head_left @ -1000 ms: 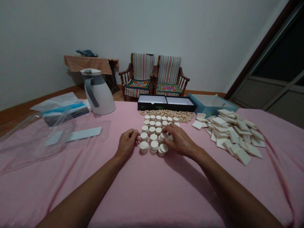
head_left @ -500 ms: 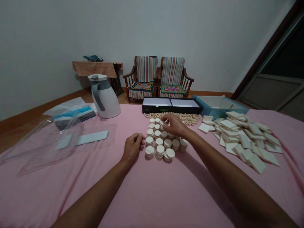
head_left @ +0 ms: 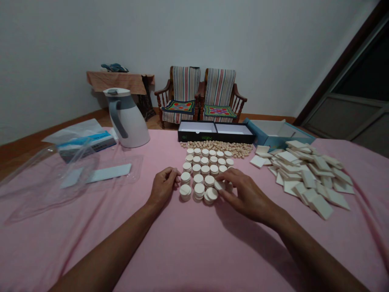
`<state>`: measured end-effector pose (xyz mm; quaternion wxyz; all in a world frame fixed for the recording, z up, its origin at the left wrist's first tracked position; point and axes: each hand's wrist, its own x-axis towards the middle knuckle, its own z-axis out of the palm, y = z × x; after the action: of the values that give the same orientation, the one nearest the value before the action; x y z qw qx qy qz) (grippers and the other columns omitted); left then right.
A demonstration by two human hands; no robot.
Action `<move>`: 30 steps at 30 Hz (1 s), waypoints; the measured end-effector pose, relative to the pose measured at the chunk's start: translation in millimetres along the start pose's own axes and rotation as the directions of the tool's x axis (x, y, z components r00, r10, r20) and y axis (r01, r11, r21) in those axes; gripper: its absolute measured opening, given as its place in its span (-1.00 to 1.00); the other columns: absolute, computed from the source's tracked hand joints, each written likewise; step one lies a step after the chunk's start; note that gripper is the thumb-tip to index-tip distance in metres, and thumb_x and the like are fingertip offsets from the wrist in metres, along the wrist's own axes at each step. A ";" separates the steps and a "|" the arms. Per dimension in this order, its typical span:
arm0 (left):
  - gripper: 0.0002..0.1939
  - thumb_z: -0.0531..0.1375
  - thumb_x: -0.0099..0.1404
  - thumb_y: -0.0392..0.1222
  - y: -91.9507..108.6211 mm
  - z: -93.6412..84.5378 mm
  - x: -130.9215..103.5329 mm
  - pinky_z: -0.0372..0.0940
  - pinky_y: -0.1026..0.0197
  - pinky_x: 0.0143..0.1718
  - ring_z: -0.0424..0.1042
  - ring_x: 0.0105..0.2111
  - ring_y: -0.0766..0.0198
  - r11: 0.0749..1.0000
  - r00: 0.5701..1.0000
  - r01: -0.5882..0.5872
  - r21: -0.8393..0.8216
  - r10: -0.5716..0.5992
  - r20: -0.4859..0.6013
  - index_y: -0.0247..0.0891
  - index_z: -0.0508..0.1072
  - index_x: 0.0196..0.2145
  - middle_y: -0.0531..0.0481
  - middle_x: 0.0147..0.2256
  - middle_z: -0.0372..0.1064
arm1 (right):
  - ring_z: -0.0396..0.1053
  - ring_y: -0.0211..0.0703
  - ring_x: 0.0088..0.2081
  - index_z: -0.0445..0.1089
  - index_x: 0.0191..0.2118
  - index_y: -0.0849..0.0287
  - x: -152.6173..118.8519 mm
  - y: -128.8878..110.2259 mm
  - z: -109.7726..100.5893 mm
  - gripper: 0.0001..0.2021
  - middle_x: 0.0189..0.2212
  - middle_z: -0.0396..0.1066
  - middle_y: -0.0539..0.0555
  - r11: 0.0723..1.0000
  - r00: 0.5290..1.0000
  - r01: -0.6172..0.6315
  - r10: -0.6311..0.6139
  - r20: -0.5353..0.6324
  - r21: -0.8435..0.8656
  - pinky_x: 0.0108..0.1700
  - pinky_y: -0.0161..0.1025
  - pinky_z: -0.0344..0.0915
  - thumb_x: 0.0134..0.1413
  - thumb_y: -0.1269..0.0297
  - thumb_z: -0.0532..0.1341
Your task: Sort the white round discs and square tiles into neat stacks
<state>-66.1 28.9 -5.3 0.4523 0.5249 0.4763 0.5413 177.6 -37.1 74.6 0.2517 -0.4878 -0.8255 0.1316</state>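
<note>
Short stacks of round white discs (head_left: 199,189) stand in rows on the pink cloth. My right hand (head_left: 244,194) is at the near right of the rows, its thumb and fingers closed around the sides of one stack of white discs (head_left: 219,185). Part of that stack and a neighbouring one are hidden behind the fingers. My left hand (head_left: 164,184) rests on the cloth along the left edge of the stacks, fingers curled in and nothing visible in them. Its fingertips lie close to the leftmost stacks; whether they touch I cannot tell.
Behind the stacks lie many small wooden pieces (head_left: 219,146) before a black two-part box (head_left: 194,136). At right are a heap of square white tiles (head_left: 304,170) and a blue box (head_left: 270,140). A jug (head_left: 130,125), clear plastic trays (head_left: 138,168) and a tissue pack (head_left: 88,144) stand left.
My right hand has moved from the far rows toward me and now closes around a near stack. My left hand keeps its place beside the stacks. The view has shifted slightly.
</note>
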 end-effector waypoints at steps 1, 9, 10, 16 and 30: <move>-0.68 0.17 0.20 0.02 1.1 0.4 -0.2 0.10 0.39 -0.63 0.21 -0.66 0.46 1.000 1.000 0.005 -0.006 -0.005 0.000 -0.33 0.42 -0.47 0.10 -0.62 0.28 | 0.25 -0.15 -0.24 0.35 -0.16 0.19 -0.4 -2.7 2.2 -0.78 -0.27 0.31 0.11 1.000 1.000 0.007 -0.007 0.005 -0.003 -0.20 -0.21 0.23 0.02 0.46 0.15; -0.69 0.16 0.21 0.00 4.5 -0.4 -1.3 0.11 0.39 -0.63 0.22 -0.66 0.45 1.000 1.000 -0.005 0.031 0.005 0.009 -0.33 0.42 -0.47 0.10 -0.63 0.28 | 0.24 -0.13 -0.20 0.34 -0.14 0.18 1.0 -10.5 15.2 -0.76 -0.25 0.31 0.11 0.998 0.997 0.062 -0.061 0.042 -0.010 -0.17 -0.20 0.23 0.02 0.48 0.13; -0.69 0.15 0.22 0.00 3.6 -0.7 -1.2 0.11 0.39 -0.63 0.22 -0.66 0.45 1.000 1.000 -0.005 0.027 0.004 0.009 -0.33 0.42 -0.47 0.10 -0.63 0.28 | 0.25 -0.13 -0.19 0.33 -0.13 0.18 -0.3 -10.3 14.8 -0.75 -0.24 0.32 0.12 0.998 0.998 0.059 -0.058 0.027 -0.003 -0.16 -0.20 0.22 0.02 0.48 0.12; -0.70 0.16 0.21 0.00 0.4 0.2 -1.4 0.10 0.40 -0.63 0.21 -0.66 0.46 1.000 1.000 0.003 -0.015 -0.003 0.007 -0.33 0.41 -0.47 0.10 -0.62 0.28 | 0.29 -0.19 -0.37 0.33 -0.24 0.17 -11.5 -6.0 14.4 -0.83 -0.41 0.37 0.05 0.993 0.995 -0.101 0.103 0.016 -0.060 -0.31 -0.26 0.18 0.04 0.45 0.07; -0.70 0.15 0.22 -0.02 7.5 0.9 -2.8 0.12 0.38 -0.62 0.22 -0.65 0.44 0.999 1.000 0.012 0.038 -0.013 0.015 -0.33 0.41 -0.48 0.07 -0.61 0.29 | 0.32 -0.16 -0.35 0.29 -0.13 0.21 -12.4 -9.7 26.7 -0.75 -0.39 0.39 0.09 0.996 0.994 -0.076 0.080 0.072 -0.054 -0.31 -0.25 0.18 0.05 0.47 0.03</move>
<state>-65.0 25.1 1.7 0.4491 0.5344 0.4864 0.5255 160.9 -51.9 53.2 0.2027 -0.5207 -0.8178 0.1380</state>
